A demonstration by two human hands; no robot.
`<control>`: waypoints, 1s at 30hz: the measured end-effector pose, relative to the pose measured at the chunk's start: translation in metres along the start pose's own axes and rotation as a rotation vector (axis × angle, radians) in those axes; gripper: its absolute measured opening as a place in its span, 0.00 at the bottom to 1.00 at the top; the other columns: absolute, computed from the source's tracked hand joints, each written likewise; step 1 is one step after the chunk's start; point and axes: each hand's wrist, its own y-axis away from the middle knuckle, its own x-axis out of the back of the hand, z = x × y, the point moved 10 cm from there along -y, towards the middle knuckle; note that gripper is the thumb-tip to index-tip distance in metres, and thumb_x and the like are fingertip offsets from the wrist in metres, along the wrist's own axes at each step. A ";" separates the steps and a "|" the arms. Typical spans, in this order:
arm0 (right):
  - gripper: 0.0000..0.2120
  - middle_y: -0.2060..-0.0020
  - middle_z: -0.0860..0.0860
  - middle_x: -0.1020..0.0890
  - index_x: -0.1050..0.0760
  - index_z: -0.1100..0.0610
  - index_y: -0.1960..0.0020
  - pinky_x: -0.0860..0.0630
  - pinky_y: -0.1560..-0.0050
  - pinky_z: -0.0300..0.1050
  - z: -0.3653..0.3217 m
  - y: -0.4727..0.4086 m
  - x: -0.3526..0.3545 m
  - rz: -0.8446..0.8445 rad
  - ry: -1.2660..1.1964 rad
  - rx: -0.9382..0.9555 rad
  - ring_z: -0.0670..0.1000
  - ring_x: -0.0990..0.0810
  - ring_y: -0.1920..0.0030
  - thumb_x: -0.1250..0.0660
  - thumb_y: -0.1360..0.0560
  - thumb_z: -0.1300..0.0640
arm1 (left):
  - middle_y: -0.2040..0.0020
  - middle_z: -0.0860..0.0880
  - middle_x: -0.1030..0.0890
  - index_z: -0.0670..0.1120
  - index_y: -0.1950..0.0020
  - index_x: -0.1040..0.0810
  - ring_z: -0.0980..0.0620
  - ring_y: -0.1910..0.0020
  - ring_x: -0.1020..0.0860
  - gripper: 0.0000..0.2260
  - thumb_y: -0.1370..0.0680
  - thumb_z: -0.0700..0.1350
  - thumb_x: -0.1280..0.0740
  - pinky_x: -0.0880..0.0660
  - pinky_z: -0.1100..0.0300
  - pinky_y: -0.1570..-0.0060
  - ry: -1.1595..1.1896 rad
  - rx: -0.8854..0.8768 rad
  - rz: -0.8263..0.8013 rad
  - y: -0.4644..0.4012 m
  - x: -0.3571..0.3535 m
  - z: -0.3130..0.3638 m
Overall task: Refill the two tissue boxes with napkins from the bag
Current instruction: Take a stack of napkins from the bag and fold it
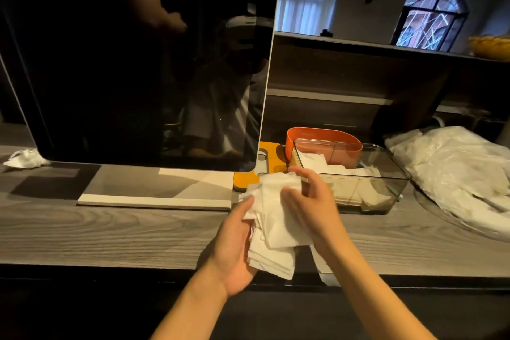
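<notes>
Two hands hold one loose stack of white paper napkins (pixel 271 225) just in front of the clear rectangular plastic tissue box (pixel 397 174), above the grey wood-grain counter (pixel 110 229). Left hand (pixel 234 251) cups the stack from below-left, fingers curled under its near end. Right hand (pixel 311 201) grips the far-right edge, thumb and fingers partly curled over the top sheets. Stack is messy, sheets fanned; its long axis runs near-to-far, far end tipped toward the clear box's near-left corner, near end drooping over the counter edge.

Key relation: the clear box lies ahead and to the right of the stack, with its long axis running left-near to right-far. The right hand is nearer, almost touching the near-left corner. The box is open-topped and already has white napkins lying inside. Likely next move: swing the stack right and lay it in, turned to match the box's long axis.

Behind the clear box, touching or just behind its far wall, stands the orange oval plastic tissue box (pixel 325 136); whether it holds napkins I cannot tell. To the right of the clear box lies the crumpled clear plastic bag of napkins (pixel 455 165). To its left stands a large dark-screened monitor (pixel 132 63) on a white base, and far left past that, a crumpled white wad (pixel 26 159).
</notes>
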 end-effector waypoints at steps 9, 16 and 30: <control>0.23 0.46 0.31 0.28 0.30 0.46 0.35 0.30 0.54 0.20 -0.012 0.007 -0.001 0.050 0.153 0.221 0.24 0.29 0.48 0.28 0.26 0.59 | 0.44 0.42 0.16 0.49 0.33 0.23 0.42 0.44 0.17 0.14 0.19 0.44 0.36 0.23 0.43 0.40 -0.201 -0.059 0.077 0.006 -0.003 0.004; 0.23 0.49 0.25 0.33 0.33 0.38 0.36 0.30 0.61 0.22 -0.012 0.006 0.006 -0.028 0.194 0.149 0.27 0.29 0.51 0.29 0.25 0.51 | 0.44 0.44 0.15 0.51 0.34 0.24 0.43 0.44 0.17 0.13 0.19 0.44 0.37 0.24 0.42 0.38 -0.238 -0.061 0.055 0.011 -0.006 0.004; 0.05 0.57 0.40 0.19 0.24 0.44 0.53 0.25 0.62 0.34 -0.009 0.006 0.005 -0.047 0.141 0.058 0.43 0.19 0.56 0.30 0.25 0.53 | 0.43 0.44 0.15 0.53 0.33 0.23 0.43 0.44 0.17 0.19 0.21 0.57 0.40 0.24 0.42 0.39 -0.174 -0.005 0.089 0.011 -0.003 0.003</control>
